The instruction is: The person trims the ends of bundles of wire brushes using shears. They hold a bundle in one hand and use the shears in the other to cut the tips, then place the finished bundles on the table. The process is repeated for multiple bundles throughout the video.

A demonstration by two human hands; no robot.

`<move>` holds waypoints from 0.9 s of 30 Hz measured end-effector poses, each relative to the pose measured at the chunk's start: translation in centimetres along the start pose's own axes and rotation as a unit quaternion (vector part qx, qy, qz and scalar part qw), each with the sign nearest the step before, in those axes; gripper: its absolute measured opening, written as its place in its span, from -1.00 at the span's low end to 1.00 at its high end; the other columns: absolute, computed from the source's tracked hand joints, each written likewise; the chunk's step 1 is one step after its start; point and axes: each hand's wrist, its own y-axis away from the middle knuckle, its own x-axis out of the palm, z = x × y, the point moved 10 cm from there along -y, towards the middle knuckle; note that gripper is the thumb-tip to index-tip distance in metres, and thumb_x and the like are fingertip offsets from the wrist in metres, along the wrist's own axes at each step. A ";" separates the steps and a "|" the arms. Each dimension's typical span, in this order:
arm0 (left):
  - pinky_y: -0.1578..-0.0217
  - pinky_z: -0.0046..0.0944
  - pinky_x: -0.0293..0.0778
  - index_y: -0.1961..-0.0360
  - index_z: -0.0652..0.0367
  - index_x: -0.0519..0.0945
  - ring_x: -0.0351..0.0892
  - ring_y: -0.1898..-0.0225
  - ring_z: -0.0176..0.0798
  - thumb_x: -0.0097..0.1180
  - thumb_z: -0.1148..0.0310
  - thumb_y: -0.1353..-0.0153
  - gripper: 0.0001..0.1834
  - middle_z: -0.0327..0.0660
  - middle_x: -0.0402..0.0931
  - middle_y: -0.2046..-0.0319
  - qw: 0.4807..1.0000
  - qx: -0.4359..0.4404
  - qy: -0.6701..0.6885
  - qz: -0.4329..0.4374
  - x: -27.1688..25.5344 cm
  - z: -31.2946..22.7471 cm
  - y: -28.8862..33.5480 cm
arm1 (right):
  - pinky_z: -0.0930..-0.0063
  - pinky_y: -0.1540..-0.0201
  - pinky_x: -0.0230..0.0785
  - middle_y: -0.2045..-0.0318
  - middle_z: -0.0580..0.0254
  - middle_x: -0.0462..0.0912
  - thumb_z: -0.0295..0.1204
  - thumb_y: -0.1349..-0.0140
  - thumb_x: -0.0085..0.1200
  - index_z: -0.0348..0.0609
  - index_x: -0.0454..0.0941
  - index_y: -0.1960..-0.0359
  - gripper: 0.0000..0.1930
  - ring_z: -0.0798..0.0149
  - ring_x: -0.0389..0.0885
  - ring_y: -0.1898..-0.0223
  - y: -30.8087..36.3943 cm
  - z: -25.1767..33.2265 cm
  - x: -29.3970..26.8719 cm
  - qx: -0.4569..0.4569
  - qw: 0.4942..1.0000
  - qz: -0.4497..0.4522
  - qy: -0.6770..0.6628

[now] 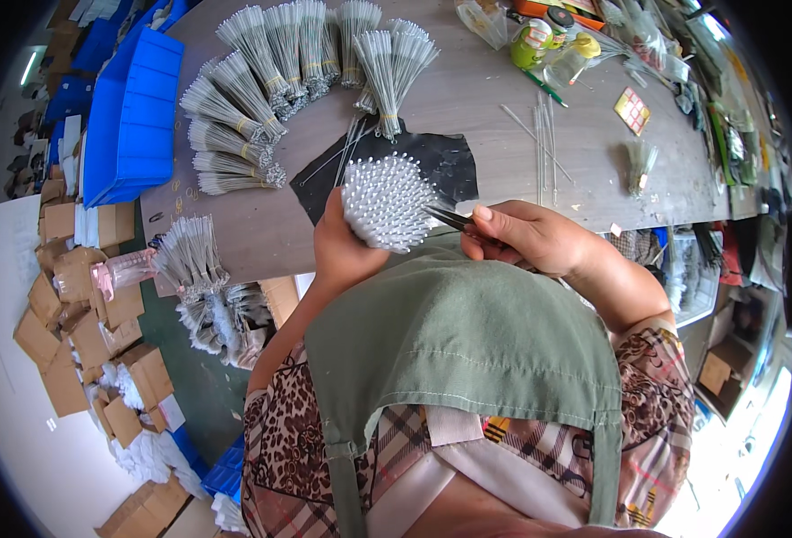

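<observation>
My left hand [346, 240] is wrapped round a bundle of thin rods [387, 202], whose many white tips face up toward me. A pair of dark tweezers [448, 217] is pinched in my right hand [523, 237], and its points reach the right edge of the bundle's tips. Whether the tweezers touch a tip I cannot tell. Beneath the bundle, a black sheet [445, 166] lies on the table [503, 117]. A few loose thin rods [349, 148] rest on that sheet, just beyond my left hand.
Several tied rod bundles [252, 90] fan across the table's far left. Loose rods [546, 148] and a small bundle [640, 169] lie to the right. Bottles [571, 58] and a green pen [548, 90] are at the far right. A blue bin [136, 117] stands left, above cardboard boxes [77, 278].
</observation>
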 end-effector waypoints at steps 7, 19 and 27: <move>0.30 -0.27 0.43 0.24 0.20 0.40 0.59 0.33 -0.12 0.32 0.30 0.20 -0.53 -0.09 0.54 0.39 1.000 0.012 -0.018 -0.006 -0.4 -0.8 -0.1 | 0.73 0.67 -0.16 0.74 0.65 0.12 0.10 -0.30 -0.34 -0.12 0.43 0.49 -0.46 0.67 0.01 0.70 -0.3 0.0 0.3 0.031 0.999 0.037 -0.003; 0.26 -0.22 0.45 0.19 0.17 0.39 0.59 0.30 -0.08 0.35 0.27 0.25 -0.44 -0.08 0.54 0.36 1.000 0.022 0.002 0.019 0.0 0.1 -0.1 | 0.67 0.68 -0.11 0.78 0.60 0.04 0.15 -0.26 -0.32 -0.18 0.41 0.48 -0.42 0.59 -0.01 0.73 -0.7 0.5 -0.1 0.031 0.996 0.055 0.055; 0.22 -0.21 0.44 0.16 0.17 0.39 0.58 0.24 -0.06 0.39 0.21 0.29 -0.37 -0.08 0.54 0.31 0.999 -0.018 -0.005 0.046 0.4 0.7 0.3 | 0.69 0.70 -0.15 0.78 0.61 0.03 0.16 -0.26 -0.34 -0.16 0.41 0.47 -0.41 0.61 -0.04 0.74 -1.1 0.1 0.3 0.020 0.996 0.086 0.016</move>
